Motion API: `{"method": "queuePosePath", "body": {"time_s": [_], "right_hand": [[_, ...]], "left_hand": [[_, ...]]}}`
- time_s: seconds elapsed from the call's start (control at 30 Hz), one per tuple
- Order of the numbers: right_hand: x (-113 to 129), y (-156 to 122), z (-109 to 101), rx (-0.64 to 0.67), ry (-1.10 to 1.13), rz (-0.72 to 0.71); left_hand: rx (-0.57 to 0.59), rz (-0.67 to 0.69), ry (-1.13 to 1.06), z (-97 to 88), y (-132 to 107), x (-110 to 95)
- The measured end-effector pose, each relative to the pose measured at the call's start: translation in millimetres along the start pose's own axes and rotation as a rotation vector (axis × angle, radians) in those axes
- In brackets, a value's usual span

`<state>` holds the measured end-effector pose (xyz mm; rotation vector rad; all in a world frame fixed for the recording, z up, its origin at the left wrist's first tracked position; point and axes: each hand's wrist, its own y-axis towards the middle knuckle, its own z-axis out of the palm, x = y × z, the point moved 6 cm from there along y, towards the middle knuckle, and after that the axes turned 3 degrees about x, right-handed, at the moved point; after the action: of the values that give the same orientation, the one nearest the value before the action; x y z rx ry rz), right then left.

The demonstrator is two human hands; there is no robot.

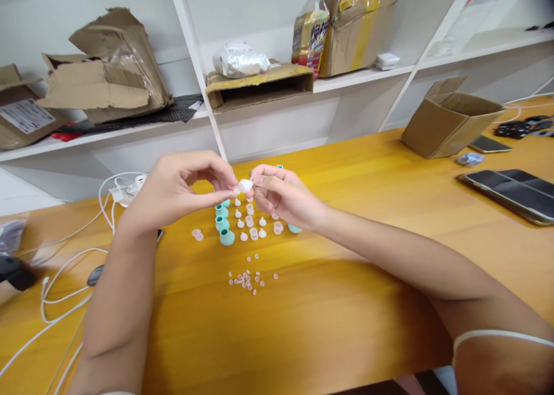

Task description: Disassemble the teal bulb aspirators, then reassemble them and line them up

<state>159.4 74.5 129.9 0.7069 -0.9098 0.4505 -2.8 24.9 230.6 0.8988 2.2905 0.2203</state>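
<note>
Both my hands are raised over the yellow wooden table (346,303) and meet at a small white plastic cap (245,185). My left hand (182,187) pinches the cap between thumb and fingertips. My right hand (281,196) also has its fingers closed on the cap from the right. Below them on the table lie several teal cups (225,236), several small clear and white caps (253,232), and a scatter of tiny pale beads (246,279).
White cables (64,291) trail over the table's left side. A cardboard box (448,124), two phones (515,194) and dark gear sit at the right. White shelves behind hold torn boxes (104,66), a flat box (259,86) and a drink bottle (310,32).
</note>
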Motion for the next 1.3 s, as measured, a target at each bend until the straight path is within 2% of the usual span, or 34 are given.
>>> {"method": "queuePosePath", "body": {"time_s": [0.3, 0.9, 1.3], "right_hand": [[1.4, 2.3, -4.3, 0.02, -0.05, -0.064], [3.1, 4.3, -4.1, 0.03, -0.225, -0.107], [2.7, 3.7, -5.3, 0.093, -0.309, -0.117]], "left_hand": [[0.028, -0.003, 0.054, 3.1, 4.5, -6.7], [0.078, -0.014, 0.037, 7.9, 7.2, 0.0], [0.169, -0.066, -0.038, 10.4, 9.0, 5.0]]}}
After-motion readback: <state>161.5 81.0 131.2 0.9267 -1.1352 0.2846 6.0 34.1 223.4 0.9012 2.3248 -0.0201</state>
